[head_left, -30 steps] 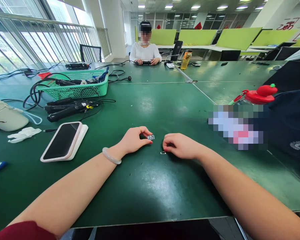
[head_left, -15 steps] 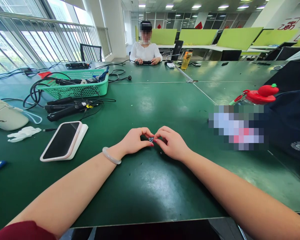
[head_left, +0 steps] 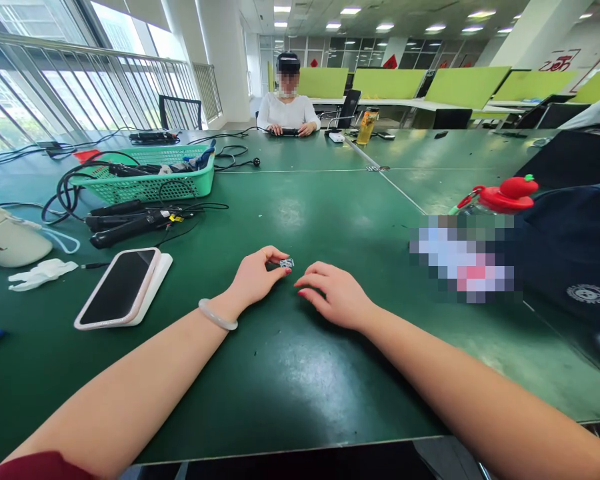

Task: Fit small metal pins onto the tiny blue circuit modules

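Observation:
My left hand (head_left: 257, 275), with a pale bangle at its wrist, pinches a small black-and-white patterned piece (head_left: 287, 263) between thumb and fingertips. The piece is too small for me to make out its kind. A short gap to the right of it, my right hand (head_left: 336, 293) hovers low over the green table (head_left: 290, 373). Its fingers are curved and apart from the thumb, with nothing between them. To the left of my left hand lies a phone (head_left: 117, 287) on top of a white box-like thing (head_left: 153, 291).
On the left are a green basket (head_left: 155, 187) of cables, black handles (head_left: 130, 223), crumpled tissue (head_left: 44, 273) and a beige pouch (head_left: 10, 237). To the right stand a red-lidded bottle (head_left: 505, 197) and a dark bag (head_left: 575, 247). A person (head_left: 287, 110) sits across the table.
My right hand has let go of the small patterned piece and opened, drawing slightly down and away. My left hand has moved a little left and up with the piece still pinched.

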